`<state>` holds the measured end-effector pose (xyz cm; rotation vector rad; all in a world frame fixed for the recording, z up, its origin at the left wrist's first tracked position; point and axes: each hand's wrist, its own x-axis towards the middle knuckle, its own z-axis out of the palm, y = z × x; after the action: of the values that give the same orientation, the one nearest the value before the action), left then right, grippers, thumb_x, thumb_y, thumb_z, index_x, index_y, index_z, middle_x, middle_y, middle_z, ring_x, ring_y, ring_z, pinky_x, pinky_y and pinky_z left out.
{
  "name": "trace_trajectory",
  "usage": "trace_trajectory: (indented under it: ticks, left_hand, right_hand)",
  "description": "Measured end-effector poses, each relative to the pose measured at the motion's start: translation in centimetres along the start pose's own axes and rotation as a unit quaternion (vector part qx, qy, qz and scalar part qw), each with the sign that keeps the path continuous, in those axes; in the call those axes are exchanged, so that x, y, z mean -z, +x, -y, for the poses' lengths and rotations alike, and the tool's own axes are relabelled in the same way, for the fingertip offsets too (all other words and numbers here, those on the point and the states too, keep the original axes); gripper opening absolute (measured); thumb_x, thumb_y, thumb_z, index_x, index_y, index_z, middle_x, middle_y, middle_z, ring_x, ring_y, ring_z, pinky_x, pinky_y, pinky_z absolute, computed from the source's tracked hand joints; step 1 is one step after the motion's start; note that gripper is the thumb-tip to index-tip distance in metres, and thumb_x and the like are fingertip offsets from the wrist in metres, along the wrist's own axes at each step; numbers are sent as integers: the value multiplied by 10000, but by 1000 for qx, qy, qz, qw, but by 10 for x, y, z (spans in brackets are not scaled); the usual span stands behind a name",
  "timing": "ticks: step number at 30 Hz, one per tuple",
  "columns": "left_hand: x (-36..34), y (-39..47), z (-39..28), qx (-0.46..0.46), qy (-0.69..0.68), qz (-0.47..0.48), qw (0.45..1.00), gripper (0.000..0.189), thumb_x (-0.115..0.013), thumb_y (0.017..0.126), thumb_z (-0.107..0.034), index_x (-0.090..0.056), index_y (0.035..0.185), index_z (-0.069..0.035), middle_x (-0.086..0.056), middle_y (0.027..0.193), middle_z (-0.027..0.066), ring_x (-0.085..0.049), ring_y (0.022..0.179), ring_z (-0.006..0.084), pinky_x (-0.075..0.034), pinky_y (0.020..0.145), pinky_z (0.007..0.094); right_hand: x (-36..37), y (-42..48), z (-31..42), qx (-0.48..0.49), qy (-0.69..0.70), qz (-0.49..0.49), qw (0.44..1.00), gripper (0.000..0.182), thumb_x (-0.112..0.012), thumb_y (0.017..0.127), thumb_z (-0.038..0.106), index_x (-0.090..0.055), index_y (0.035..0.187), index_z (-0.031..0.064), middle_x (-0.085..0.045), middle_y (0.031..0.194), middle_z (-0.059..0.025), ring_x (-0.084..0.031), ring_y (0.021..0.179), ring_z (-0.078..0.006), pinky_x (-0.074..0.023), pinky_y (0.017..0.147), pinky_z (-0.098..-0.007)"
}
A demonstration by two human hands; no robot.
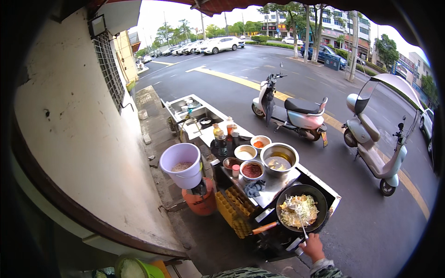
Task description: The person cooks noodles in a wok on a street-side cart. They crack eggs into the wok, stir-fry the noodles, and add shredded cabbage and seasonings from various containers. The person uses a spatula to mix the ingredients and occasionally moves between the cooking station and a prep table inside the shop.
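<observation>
My right hand (pixel 314 247), below the wok at the lower right, is closed around the handle of a metal ladle (pixel 301 222). The ladle's bowl rests among noodles with pale shredded vegetables (pixel 306 208) in a black wok (pixel 321 198). The wok sits at the near end of a steel cooking cart (pixel 274 187), its wooden handle (pixel 265 228) pointing left with no hand on it. My left hand is out of view. Beyond the wok stand a steel pot of oily liquid (pixel 295 153), a bowl of dark red sauce (pixel 252 170) and a crumpled grey cloth (pixel 255 188).
Left of the cart, a lilac bucket (pixel 180 149) stands over an orange gas cylinder (pixel 200 201). Egg trays (pixel 226 208) fill a lower shelf. Sauce bottles (pixel 222 144) and more bowls stand farther back. Two scooters (pixel 302 114) are parked at right; a wall (pixel 87 156) runs along the left.
</observation>
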<state>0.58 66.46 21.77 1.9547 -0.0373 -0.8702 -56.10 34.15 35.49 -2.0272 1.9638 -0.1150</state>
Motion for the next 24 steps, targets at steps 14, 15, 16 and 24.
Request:
trace_trajectory:
  ticks: [14, 15, 16, 24]
  left_hand:
    - [-383, 57, -69, -43, 366, 526, 767, 299, -589, 970, -303, -598, 1106, -37, -610, 789, 49, -621, 676, 159, -517, 655, 341]
    - [-411, 66, -55, 75, 377, 537, 751, 331, -590, 981, -351, -564, 1147, -65, -555, 751, 5, -575, 611, 109, -500, 567, 292]
    - [-435, 90, -13, -1, 481, 547, 685, 306, -529, 1005, -392, -501, 1037, -89, -488, 681, -9, -515, 543, 124, -460, 519, 302]
    - [-485, 81, 61, -140, 347, 637, 674, 338, -488, 1026, -427, -545, 1003, -95, -491, 650, 7, -471, 493, 110, -375, 458, 296]
  right_hand:
    - [41, 29, 27, -119, 171, 31, 978, 341, -587, 888, 236, -551, 1177, 58, -682, 975, -254, -664, 901, -454, -516, 781, -549]
    - [50, 26, 32, -129, 236, 19, 963, 328, -603, 888, 260, -610, 1143, 54, -680, 1024, -250, -655, 965, -444, -512, 826, -522]
    - [58, 21, 35, -139, 270, 15, 953, 342, -621, 891, 231, -613, 1173, 37, -688, 981, -206, -657, 895, -361, -515, 787, -463]
    - [68, 30, 76, -178, 224, -108, 952, 526, -656, 896, 127, -517, 1396, 42, -705, 886, -165, -681, 773, -279, -534, 726, -390]
